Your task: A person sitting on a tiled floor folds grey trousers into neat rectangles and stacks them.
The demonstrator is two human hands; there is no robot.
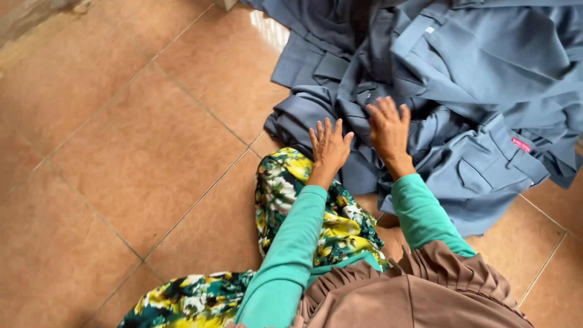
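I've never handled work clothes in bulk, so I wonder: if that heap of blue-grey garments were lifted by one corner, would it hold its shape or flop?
The blue-grey garments would probably flop: they lie creased and folded over themselves. Being many layers, the heap likely feels heavy. Pushed across the glossy floor tiles, it would probably slide and bunch.

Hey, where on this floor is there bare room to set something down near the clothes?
The brown tiled floor lies bare to the left, bordered by the heap of grey-blue garments and the floral-patterned fabric. A small bare patch shows at the lower right, below the heap. The upper right is crowded: both the left hand and the right hand rest on the heap.
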